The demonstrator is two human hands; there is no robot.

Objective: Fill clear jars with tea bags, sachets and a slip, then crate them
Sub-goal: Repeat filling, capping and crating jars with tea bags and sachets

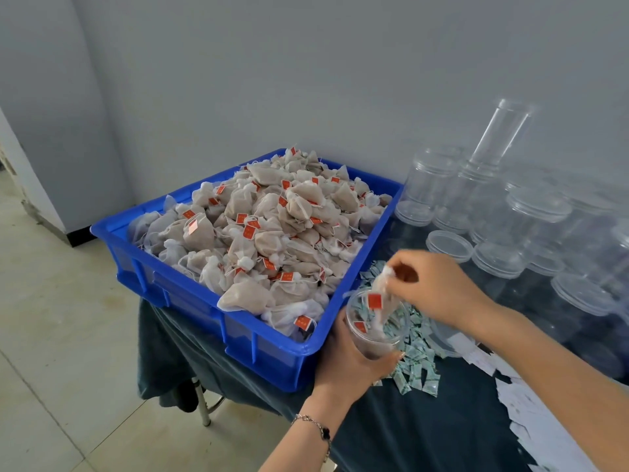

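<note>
1. Head view, containers: we see a blue plastic crate (238, 338) on the dark-clothed table (425, 420), overhanging its left corner, heaped above the rim with mesh tea bags (265, 229) of tan contents, each with a white string and small red tag.
2. To the right, against the wall, a cluster of empty clear jars (432, 185) stands, some stacked; clear lids (449, 246) lie in front of them.
3. The left hand (350, 359) grips a clear jar (374, 330) from below and the side, fingers curled round it, just beside the crate's near right corner. The jar holds tan tea bags; two red tags show through its mouth.
4. The right hand (432, 287) pinches the gathered white top of one tea bag (383, 294), which hangs into the jar's mouth, its red tag at the rim.
5. Small pale green-and-white sachets (415, 369) lie scattered on the cloth around and behind the jar.
6. White paper slips (524, 410) run along the table's right side; their print is too small to read.
7. Hard to make out: how many bags the jar holds; the jars at far right blur together and are cut by the frame edge. A bracelet (320, 429) circles the left wrist.
</note>
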